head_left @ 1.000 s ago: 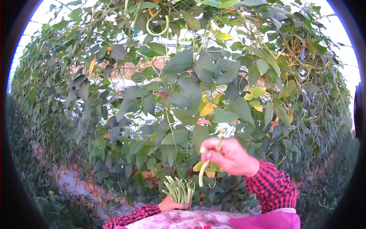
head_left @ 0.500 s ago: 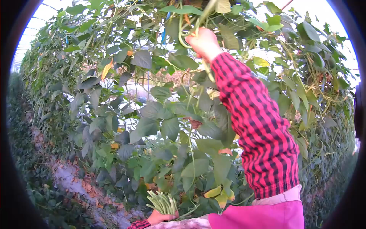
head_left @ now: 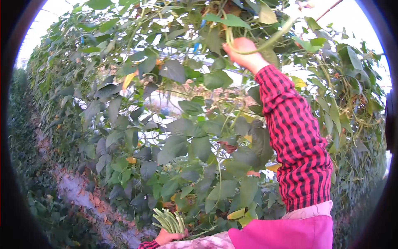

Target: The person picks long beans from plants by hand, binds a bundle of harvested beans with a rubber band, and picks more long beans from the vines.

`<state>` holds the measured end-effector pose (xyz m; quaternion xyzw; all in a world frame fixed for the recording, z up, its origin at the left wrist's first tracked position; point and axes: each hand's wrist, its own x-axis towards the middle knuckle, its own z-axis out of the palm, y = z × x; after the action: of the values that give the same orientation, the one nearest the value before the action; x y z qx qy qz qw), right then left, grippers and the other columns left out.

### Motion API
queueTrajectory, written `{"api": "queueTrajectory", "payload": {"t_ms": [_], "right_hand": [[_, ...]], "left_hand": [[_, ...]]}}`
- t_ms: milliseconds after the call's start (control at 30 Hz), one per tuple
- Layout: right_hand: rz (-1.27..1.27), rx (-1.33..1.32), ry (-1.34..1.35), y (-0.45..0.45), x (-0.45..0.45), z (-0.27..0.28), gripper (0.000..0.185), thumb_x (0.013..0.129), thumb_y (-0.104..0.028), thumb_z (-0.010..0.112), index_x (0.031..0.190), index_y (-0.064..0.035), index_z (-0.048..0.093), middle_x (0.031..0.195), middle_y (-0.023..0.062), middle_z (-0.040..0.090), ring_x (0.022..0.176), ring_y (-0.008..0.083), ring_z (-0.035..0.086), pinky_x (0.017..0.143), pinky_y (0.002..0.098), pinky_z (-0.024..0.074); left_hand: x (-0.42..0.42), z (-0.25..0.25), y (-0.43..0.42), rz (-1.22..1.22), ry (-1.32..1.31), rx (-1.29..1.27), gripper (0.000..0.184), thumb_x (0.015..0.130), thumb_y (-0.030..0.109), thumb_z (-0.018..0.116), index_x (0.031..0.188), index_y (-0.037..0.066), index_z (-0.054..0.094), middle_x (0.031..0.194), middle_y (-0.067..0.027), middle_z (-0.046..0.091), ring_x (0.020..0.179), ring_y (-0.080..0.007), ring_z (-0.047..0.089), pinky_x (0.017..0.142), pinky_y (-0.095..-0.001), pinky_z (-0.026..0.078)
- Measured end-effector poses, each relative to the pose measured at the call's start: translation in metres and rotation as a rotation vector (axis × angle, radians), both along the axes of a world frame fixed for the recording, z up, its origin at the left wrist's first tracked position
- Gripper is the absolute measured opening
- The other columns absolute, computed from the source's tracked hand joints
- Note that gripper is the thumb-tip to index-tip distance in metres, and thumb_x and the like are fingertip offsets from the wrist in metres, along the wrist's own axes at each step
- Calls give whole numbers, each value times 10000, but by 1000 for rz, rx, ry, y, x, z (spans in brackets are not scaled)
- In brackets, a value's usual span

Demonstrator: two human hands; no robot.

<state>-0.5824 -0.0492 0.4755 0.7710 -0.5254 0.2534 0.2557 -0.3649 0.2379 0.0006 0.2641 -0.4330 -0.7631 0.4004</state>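
My left hand is closed around a bundle of green bean pods low in the view, the cut ends pointing up. High up among the vines, my right hand reaches into the leaves, its fingers bent and mostly hidden. A long curved green bean pod passes across this hand, its upper end blurred. Whether the fingers grip the pod or a stem cannot be made out. A broad green leaf hangs just above the hand.
A tall wall of leafy vines fills the view ahead, with some yellow leaves. At the lower left runs a pale ground strip strewn with dry leaves. Pink cloth covers my lap area.
My right hand has risen from low in front of the vines into the upper leaves. The short pod it held no longer shows. My left hand keeps the bundle; the view has shifted.
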Motion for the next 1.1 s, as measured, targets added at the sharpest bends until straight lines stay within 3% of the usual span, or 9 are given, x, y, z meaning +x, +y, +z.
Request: {"api": "queueTrajectory", "payload": {"t_ms": [33, 67, 233, 533, 600, 667, 767, 1000, 1100], "right_hand": [[31, 79, -116, 14, 0, -12, 290, 761, -243, 453, 778, -5, 617, 824, 207, 600, 770, 365, 585, 705, 411, 471], [54, 45, 171, 5, -5, -24, 282, 764, -236, 456, 767, -11, 626, 793, 205, 603, 763, 357, 588, 696, 407, 474], [77, 32, 92, 73, 9, -74, 233, 772, -171, 494, 751, 49, 572, 686, 242, 573, 703, 377, 582, 667, 434, 466], [175, 112, -36, 111, -26, -79, 204, 775, -162, 481, 720, 25, 543, 628, 205, 548, 630, 372, 555, 592, 437, 443], [407, 39, -84, 128, -32, -75, 204, 779, -165, 472, 694, 10, 533, 599, 188, 531, 617, 372, 542, 571, 428, 429], [398, 95, -87, 143, -34, -81, 204, 795, -164, 464, 678, -9, 526, 570, 147, 523, 566, 320, 538, 547, 391, 417], [483, 287, -393, 145, -40, -98, 162, 847, -127, 448, 736, -39, 526, 552, 8, 492, 494, 106, 468, 487, 265, 382], [468, 612, -1067, 167, -74, -100, 145, 886, -141, 433, 912, -39, 533, 559, -32, 445, 374, 31, 332, 333, 175, 257], [332, 566, -809, 146, -87, -79, 178, 873, -177, 447, 838, -48, 564, 532, -30, 451, 398, 44, 370, 367, 202, 293]], "left_hand": [[-2, 1, -1, -17, 23, -1, 252, 680, 27, 630, 903, -20, 522, 820, -127, 585, 812, -249, 560, 771, -396, 431], [-2, 2, -2, -31, 44, -2, 254, 681, 28, 631, 906, -21, 523, 832, -132, 588, 825, -251, 563, 782, -399, 433], [-10, -1, -4, -89, 13, 19, 257, 679, 27, 635, 905, -22, 523, 833, -133, 588, 824, -249, 567, 781, -403, 437], [-45, 12, -21, -244, 7, -40, 287, 695, 4, 649, 954, 3, 527, 863, -78, 599, 815, -183, 580, 749, -316, 459], [-53, 22, -21, -262, 73, 6, 305, 693, -13, 642, 967, 7, 509, 855, -76, 589, 808, -180, 575, 741, -316, 459], [-55, 27, -25, -274, 80, 12, 309, 691, -26, 638, 964, 10, 496, 846, -74, 580, 801, -176, 570, 735, -315, 459], [-57, 23, -31, -290, 65, -12, 299, 691, -28, 635, 955, 10, 500, 844, -75, 581, 798, -176, 571, 735, -314, 457], [-43, 38, -31, -178, -15, -30, 214, 690, -14, 639, 888, -7, 560, 839, -73, 597, 801, -174, 577, 744, -305, 457], [-35, 35, -30, -138, -27, -28, 248, 685, -15, 638, 916, -6, 547, 851, -74, 595, 808, -176, 577, 756, -318, 460]]}}
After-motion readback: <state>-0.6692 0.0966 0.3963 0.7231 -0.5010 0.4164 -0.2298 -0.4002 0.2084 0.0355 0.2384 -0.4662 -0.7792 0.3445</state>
